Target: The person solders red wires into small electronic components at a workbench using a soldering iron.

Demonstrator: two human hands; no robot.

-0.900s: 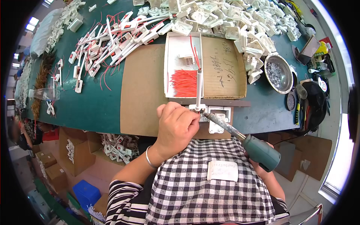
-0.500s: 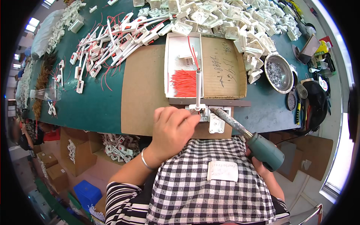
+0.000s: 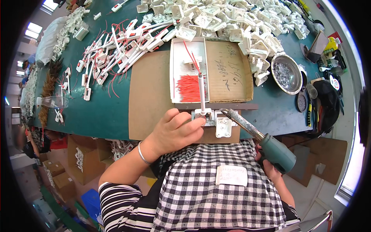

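My left hand [image 3: 176, 130] is closed, its thumb and fingertips pressed together at the front of a white plastic housing [image 3: 202, 113]. What they pinch is hidden. From that housing a white tube [image 3: 201, 92] stands up, with red wires [image 3: 191, 56] coming out of its top. My right hand [image 3: 271, 170] is wrapped round the green handle of a soldering iron [image 3: 276, 153]. The iron points up and left, its tip just right of the housing and apart from it. Below the tip lies an open white plastic shell [image 3: 223, 127].
Behind the work stands a cardboard tray [image 3: 232, 73] beside a white box [image 3: 177, 69] with cut red wires [image 3: 188, 89]. White shells [image 3: 216, 19] are heaped at the back. Wired tube assemblies [image 3: 123, 48] lie left. A metal bowl [image 3: 286, 73] of metal bits sits right.
The soldering iron's tip has drawn back a little to the right, away from the housing. My left hand has shifted slightly left and down, its fingertips still at the housing.
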